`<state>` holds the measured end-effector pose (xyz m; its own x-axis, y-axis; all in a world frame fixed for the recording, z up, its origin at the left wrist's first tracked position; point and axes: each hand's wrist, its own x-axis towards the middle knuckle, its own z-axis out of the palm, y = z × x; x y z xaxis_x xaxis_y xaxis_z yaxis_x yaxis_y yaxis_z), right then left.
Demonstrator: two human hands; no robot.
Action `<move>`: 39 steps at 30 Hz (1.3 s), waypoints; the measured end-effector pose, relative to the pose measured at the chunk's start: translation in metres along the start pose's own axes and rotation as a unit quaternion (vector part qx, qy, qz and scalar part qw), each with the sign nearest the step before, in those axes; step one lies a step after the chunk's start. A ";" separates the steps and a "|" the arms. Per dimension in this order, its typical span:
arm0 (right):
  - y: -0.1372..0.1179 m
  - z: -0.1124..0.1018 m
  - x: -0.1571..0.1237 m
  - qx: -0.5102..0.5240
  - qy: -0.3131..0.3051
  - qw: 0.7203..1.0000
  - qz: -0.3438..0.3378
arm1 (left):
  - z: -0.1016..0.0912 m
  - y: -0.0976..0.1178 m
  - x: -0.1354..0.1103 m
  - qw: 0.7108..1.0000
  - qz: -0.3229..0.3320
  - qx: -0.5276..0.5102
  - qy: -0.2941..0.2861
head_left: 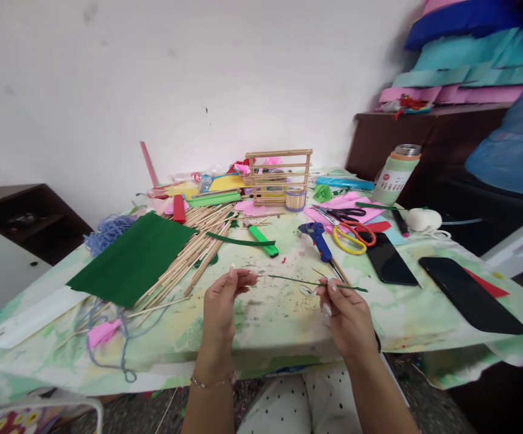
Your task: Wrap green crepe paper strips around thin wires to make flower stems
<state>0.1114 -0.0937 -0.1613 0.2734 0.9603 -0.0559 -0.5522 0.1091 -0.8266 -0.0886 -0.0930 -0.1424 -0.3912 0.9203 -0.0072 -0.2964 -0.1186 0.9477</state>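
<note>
A thin dark green strand (291, 279), like a wrapped wire or stem, stretches nearly level between my two hands above the front of the table. My left hand (222, 298) is closed in a pinch at its paler left end. Near the other end, my right hand (348, 316) pinches it between thumb and finger, and a green tail sticks out to the right. Just beyond my hands are a blue glue gun (318, 241) and a green box cutter (263, 240). A narrow green strip (238, 241) lies near the cutter.
Bamboo sticks (184, 259) and a dark green sheet (132, 259) lie at left. Scissors (354, 238), two dark phones (472, 295) and a bottle (394, 178) are at right. A small stick frame (279, 178) stands at the back before the wall.
</note>
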 end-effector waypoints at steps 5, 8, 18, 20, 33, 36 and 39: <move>-0.006 -0.002 0.004 0.021 0.027 0.999 0.000 | -0.002 0.002 0.001 1.000 0.004 -0.016 -0.007; -0.010 -0.004 0.006 0.025 0.039 0.999 0.001 | -0.005 0.002 0.001 1.000 0.001 -0.009 -0.011; -0.008 -0.013 0.010 0.019 0.030 0.999 -0.030 | -0.005 -0.001 0.004 0.999 0.028 0.016 0.032; -0.008 -0.012 0.010 0.020 0.031 0.998 -0.044 | -0.003 -0.001 0.005 0.999 0.032 0.011 0.038; -0.006 -0.008 0.004 0.025 0.015 1.000 -0.011 | 0.016 -0.016 0.002 0.999 -0.020 0.020 -0.033; -0.005 -0.008 0.004 0.025 0.020 0.999 -0.008 | 0.016 -0.016 0.003 0.999 -0.015 0.018 -0.029; -0.004 -0.007 0.005 0.013 0.025 1.000 -0.014 | 0.016 -0.017 0.004 1.000 -0.007 0.012 -0.021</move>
<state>0.1206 -0.0916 -0.1620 0.3276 0.9429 -0.0606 -0.5636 0.1436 -0.8135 -0.0713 -0.0815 -0.1532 -0.3497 0.9368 -0.0066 -0.2805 -0.0980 0.9548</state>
